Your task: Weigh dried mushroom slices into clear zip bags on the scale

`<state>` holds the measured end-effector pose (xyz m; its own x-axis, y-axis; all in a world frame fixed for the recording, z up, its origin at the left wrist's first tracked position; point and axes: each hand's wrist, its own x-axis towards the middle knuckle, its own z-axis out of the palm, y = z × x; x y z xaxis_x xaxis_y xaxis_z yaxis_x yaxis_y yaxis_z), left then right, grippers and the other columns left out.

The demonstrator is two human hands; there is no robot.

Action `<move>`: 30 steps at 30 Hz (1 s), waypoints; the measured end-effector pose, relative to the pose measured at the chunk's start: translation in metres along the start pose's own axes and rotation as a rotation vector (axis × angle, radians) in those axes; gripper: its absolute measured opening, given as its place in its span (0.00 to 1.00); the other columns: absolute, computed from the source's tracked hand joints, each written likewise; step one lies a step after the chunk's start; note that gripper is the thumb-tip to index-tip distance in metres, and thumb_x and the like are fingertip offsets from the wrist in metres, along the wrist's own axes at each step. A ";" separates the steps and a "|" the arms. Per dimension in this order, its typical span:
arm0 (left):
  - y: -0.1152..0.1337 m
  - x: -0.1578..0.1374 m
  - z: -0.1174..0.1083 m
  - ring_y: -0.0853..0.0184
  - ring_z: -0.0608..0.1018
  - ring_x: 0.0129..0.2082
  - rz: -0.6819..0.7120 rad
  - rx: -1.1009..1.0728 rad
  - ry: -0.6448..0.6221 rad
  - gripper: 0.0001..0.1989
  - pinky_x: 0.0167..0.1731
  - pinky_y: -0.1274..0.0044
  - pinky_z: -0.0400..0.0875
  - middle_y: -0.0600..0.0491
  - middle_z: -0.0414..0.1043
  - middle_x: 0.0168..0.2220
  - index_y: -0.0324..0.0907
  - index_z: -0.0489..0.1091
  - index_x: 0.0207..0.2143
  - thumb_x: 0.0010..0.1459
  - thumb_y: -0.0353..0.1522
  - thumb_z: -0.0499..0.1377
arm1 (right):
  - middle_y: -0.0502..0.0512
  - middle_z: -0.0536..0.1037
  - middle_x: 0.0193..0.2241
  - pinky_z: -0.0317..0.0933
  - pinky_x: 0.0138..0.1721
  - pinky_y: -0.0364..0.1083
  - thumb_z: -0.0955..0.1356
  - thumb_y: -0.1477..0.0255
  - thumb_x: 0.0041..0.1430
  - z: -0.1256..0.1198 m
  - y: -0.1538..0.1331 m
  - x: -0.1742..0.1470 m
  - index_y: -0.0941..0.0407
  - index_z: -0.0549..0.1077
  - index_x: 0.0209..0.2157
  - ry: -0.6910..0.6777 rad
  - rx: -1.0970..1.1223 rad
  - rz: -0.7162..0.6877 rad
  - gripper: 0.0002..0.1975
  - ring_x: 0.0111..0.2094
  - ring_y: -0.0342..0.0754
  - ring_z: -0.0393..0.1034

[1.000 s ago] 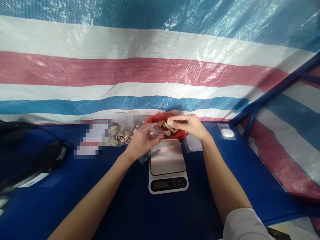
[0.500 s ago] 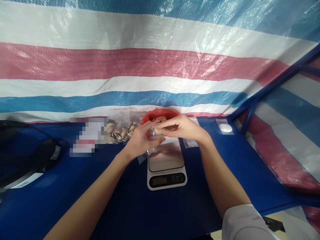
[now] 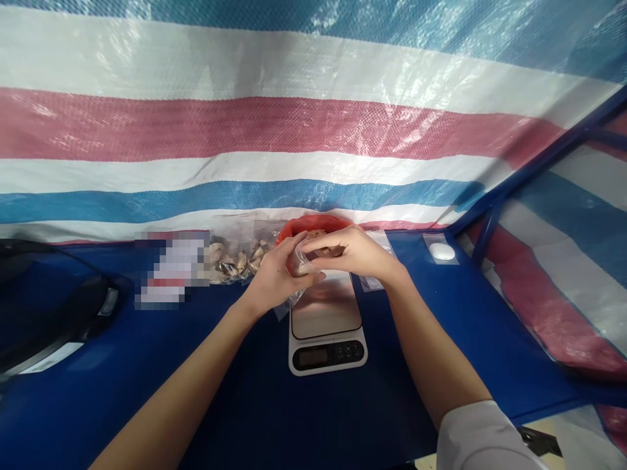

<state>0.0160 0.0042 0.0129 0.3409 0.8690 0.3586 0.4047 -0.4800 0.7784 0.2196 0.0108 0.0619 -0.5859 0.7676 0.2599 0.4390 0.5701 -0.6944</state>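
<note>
Above the scale, my left hand (image 3: 277, 274) is closed around a clear plastic bag (image 3: 290, 300), whose lower corner hangs beneath the palm. My right hand (image 3: 343, 251) reaches to the mouth of that bag, thumb and fingers bent toward each other; what they pinch, if anything, is hidden by the shiny plastic. Behind both hands sits a red bag or bowl-like container (image 3: 318, 222) with pale dried slices (image 3: 321, 240) in it. Under them is a white kitchen scale (image 3: 327, 356) with a metal plate and a dark display.
Clear bags of dried pieces (image 3: 235, 258) lie left of my hands, beside a blurred paper (image 3: 171, 267). A black object (image 3: 98, 313) occupies the far left. Flat plastic bags (image 3: 375, 281) lie right of the scale. A small bag with a white oval item (image 3: 441, 251) is farther right. Striped sheeting (image 3: 294, 124) rises behind.
My right fingers have shifted slightly left, closer into the bag's mouth. The pale piece seen at their tips before is no longer visible. My left hand stays nearly in place.
</note>
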 end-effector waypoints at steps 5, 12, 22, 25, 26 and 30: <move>0.001 0.001 -0.002 0.53 0.78 0.53 -0.026 -0.019 0.019 0.33 0.56 0.61 0.71 0.43 0.76 0.54 0.40 0.68 0.58 0.52 0.43 0.68 | 0.53 0.84 0.43 0.72 0.45 0.48 0.73 0.68 0.58 -0.006 0.007 -0.002 0.53 0.82 0.45 0.075 0.220 0.034 0.13 0.43 0.50 0.78; -0.002 0.003 -0.014 0.54 0.82 0.41 -0.106 0.050 0.025 0.35 0.43 0.63 0.78 0.46 0.81 0.43 0.40 0.69 0.58 0.51 0.48 0.67 | 0.51 0.85 0.40 0.71 0.46 0.48 0.71 0.70 0.59 -0.019 0.028 -0.008 0.51 0.83 0.43 0.165 0.059 0.195 0.11 0.40 0.49 0.79; -0.005 0.003 -0.019 0.58 0.82 0.36 -0.089 0.058 -0.024 0.31 0.35 0.68 0.79 0.48 0.81 0.41 0.43 0.72 0.55 0.51 0.48 0.67 | 0.54 0.83 0.36 0.58 0.36 0.43 0.65 0.69 0.66 0.012 0.047 0.007 0.53 0.83 0.36 -0.115 -0.478 0.250 0.13 0.37 0.46 0.73; -0.007 0.003 -0.020 0.58 0.81 0.38 -0.073 0.057 -0.043 0.28 0.35 0.69 0.79 0.49 0.81 0.43 0.44 0.74 0.53 0.53 0.47 0.66 | 0.56 0.83 0.40 0.58 0.36 0.45 0.65 0.73 0.65 0.020 0.047 0.009 0.52 0.82 0.42 -0.170 -0.625 0.274 0.13 0.40 0.50 0.75; -0.007 0.003 -0.021 0.58 0.81 0.39 -0.068 0.056 -0.042 0.27 0.36 0.69 0.79 0.49 0.81 0.44 0.45 0.74 0.52 0.53 0.48 0.66 | 0.57 0.83 0.41 0.58 0.36 0.45 0.65 0.73 0.64 0.022 0.047 0.010 0.52 0.81 0.44 -0.179 -0.656 0.274 0.13 0.41 0.51 0.75; -0.007 0.002 -0.021 0.55 0.81 0.42 -0.102 0.059 -0.014 0.31 0.36 0.68 0.79 0.48 0.81 0.44 0.44 0.73 0.54 0.52 0.48 0.67 | 0.60 0.82 0.44 0.60 0.37 0.46 0.65 0.72 0.65 0.027 0.048 0.011 0.53 0.80 0.49 -0.193 -0.712 0.300 0.15 0.44 0.54 0.75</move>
<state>-0.0040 0.0121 0.0188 0.3072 0.9120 0.2720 0.4867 -0.3961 0.7786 0.2157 0.0386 0.0135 -0.4524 0.8911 -0.0363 0.8885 0.4469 -0.1038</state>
